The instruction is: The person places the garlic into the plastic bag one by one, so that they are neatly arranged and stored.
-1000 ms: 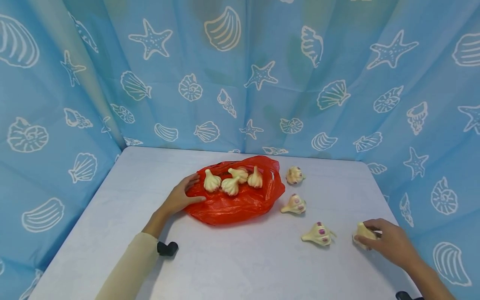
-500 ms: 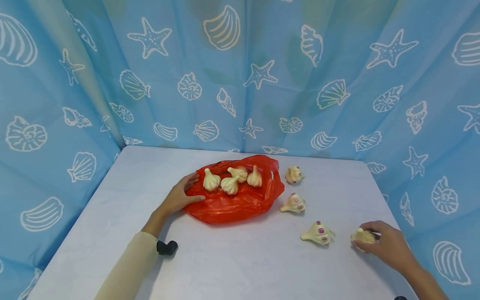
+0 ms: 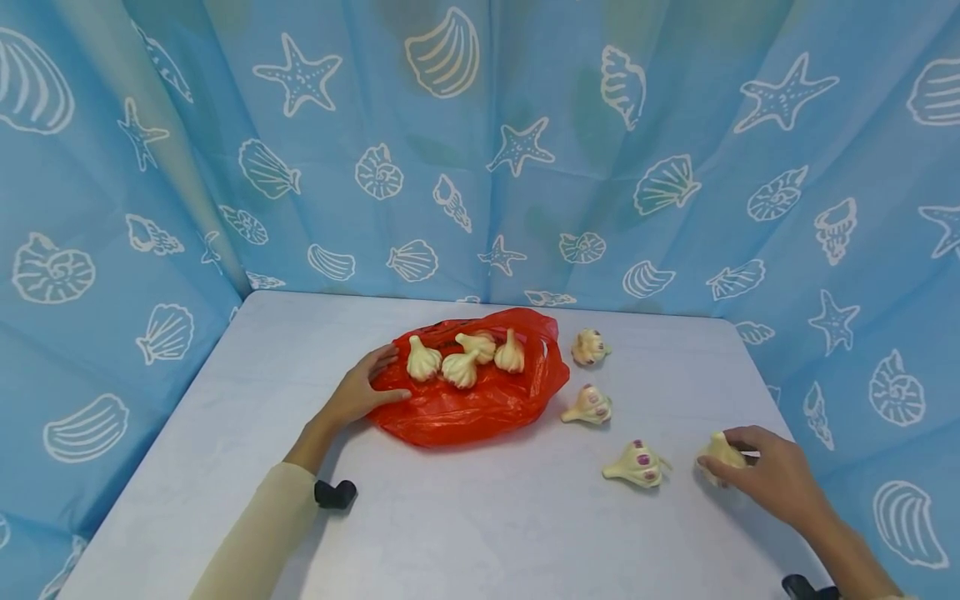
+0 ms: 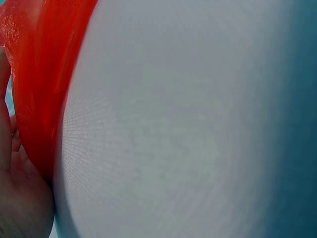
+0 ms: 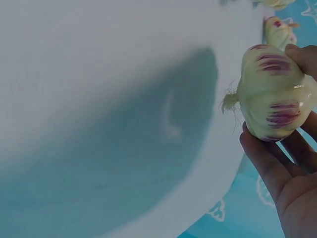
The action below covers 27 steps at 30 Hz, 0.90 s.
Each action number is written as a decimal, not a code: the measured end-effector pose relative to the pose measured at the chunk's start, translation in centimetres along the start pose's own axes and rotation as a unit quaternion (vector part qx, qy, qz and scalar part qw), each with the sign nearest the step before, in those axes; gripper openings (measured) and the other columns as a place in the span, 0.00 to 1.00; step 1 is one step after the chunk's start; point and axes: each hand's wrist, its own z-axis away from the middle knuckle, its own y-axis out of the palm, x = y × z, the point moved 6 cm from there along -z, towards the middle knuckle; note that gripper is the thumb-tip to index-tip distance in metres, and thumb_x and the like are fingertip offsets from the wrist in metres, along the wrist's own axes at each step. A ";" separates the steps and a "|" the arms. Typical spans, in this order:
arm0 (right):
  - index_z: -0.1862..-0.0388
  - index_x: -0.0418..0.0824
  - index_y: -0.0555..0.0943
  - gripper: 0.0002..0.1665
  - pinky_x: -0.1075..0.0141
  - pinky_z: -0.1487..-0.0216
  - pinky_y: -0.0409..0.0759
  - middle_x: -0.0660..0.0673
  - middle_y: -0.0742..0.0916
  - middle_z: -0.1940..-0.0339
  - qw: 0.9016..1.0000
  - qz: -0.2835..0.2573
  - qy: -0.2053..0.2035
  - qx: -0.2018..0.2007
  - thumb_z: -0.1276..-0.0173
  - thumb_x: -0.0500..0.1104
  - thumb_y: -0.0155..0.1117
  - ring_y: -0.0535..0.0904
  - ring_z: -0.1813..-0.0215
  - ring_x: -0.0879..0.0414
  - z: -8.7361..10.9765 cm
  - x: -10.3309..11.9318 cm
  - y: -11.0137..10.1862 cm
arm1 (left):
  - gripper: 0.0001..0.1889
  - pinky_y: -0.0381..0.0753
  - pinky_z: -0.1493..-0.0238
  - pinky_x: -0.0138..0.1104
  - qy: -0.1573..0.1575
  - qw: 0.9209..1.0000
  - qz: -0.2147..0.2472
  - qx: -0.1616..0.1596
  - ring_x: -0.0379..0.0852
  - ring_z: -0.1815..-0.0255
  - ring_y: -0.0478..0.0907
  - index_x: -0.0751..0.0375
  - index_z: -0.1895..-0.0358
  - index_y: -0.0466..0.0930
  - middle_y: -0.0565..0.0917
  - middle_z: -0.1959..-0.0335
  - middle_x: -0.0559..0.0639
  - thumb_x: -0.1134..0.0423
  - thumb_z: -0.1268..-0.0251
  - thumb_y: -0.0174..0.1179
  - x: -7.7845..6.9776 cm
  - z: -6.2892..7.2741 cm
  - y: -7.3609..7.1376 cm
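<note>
My right hand (image 3: 772,471) holds a garlic bulb (image 3: 722,457) between thumb and fingers at the right side of the table. In the right wrist view this garlic bulb (image 5: 275,94) shows purple streaks and a root tuft, raised off the tabletop. My left hand (image 3: 358,392) rests against the left end of a red plastic bag (image 3: 472,421), thumb in front and fingers spread behind. The left wrist view shows the red bag (image 4: 44,74) against the palm. Several pale garlic bulbs (image 3: 459,369) lie on the bag. Whether more are inside is hidden.
Three loose garlic bulbs lie between the bag and my right hand: one at the back (image 3: 591,347), a middle one (image 3: 589,406) and a front one (image 3: 637,465). They rest on a white table (image 3: 480,533). A blue seashell-print curtain (image 3: 480,150) surrounds the back and sides.
My right hand has shifted slightly left with the garlic bulb, dipping and then rising a little. The left hand, bag and other bulbs stay put.
</note>
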 end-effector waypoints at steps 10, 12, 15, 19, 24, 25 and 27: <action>0.50 0.32 0.80 0.38 0.51 0.60 0.84 0.34 0.85 0.54 0.997 -0.040 -0.042 -0.052 0.45 0.61 0.75 0.83 0.54 0.37 -0.9 3.4 -1.0 | 0.49 0.70 0.36 0.50 0.004 1.000 0.002 0.001 0.54 0.27 0.60 0.48 0.25 0.57 0.67 0.29 0.51 0.49 0.50 0.75 0.1 -0.2 0.2; 0.50 0.33 0.80 0.35 0.51 0.59 0.84 0.36 0.85 0.55 0.995 -0.051 -0.055 -0.064 0.45 0.59 0.75 0.83 0.54 0.39 -1.2 4.2 -1.1 | 0.49 0.71 0.37 0.51 0.003 1.000 0.002 0.000 0.54 0.27 0.60 0.48 0.25 0.57 0.67 0.30 0.51 0.49 0.51 0.75 0.1 -0.2 0.1; 0.50 0.34 0.80 0.34 0.51 0.56 0.83 0.38 0.85 0.55 0.994 -0.065 -0.066 -0.064 0.44 0.59 0.74 0.82 0.52 0.41 -1.9 5.8 -1.0 | 0.49 0.71 0.37 0.51 0.002 1.000 0.004 -0.003 0.54 0.28 0.61 0.48 0.26 0.58 0.67 0.30 0.51 0.47 0.52 0.75 0.2 -0.1 0.0; 0.49 0.36 0.80 0.35 0.50 0.54 0.82 0.41 0.84 0.54 0.993 -0.072 -0.079 -0.058 0.44 0.61 0.73 0.82 0.51 0.42 -3.2 8.0 -0.7 | 0.49 0.70 0.36 0.51 0.006 1.000 0.007 -0.001 0.54 0.28 0.61 0.49 0.25 0.57 0.67 0.30 0.51 0.46 0.52 0.75 0.3 -0.1 0.0; 0.51 0.37 0.81 0.31 0.53 0.53 0.82 0.44 0.84 0.56 0.985 -0.100 -0.119 -0.073 0.44 0.57 0.75 0.82 0.53 0.48 -4.6 11.1 -0.6 | 0.50 0.71 0.37 0.51 0.008 1.000 0.004 -0.001 0.54 0.28 0.61 0.49 0.26 0.57 0.67 0.30 0.51 0.46 0.52 0.75 0.4 0.0 -0.1; 0.52 0.38 0.81 0.30 0.54 0.53 0.82 0.45 0.84 0.56 0.983 -0.106 -0.127 -0.078 0.45 0.56 0.76 0.82 0.53 0.49 -4.8 11.7 -0.6 | 0.50 0.71 0.37 0.51 0.009 1.000 0.003 -0.001 0.54 0.28 0.61 0.48 0.26 0.57 0.67 0.30 0.51 0.46 0.52 0.75 0.4 0.0 -0.1; 0.52 0.39 0.81 0.28 0.54 0.53 0.82 0.47 0.84 0.57 0.980 -0.113 -0.137 -0.089 0.45 0.56 0.77 0.81 0.54 0.51 -5.1 12.6 -0.7 | 0.50 0.71 0.37 0.51 0.011 1.000 0.004 0.000 0.54 0.28 0.61 0.49 0.26 0.57 0.67 0.30 0.51 0.46 0.52 0.75 0.3 -0.1 0.0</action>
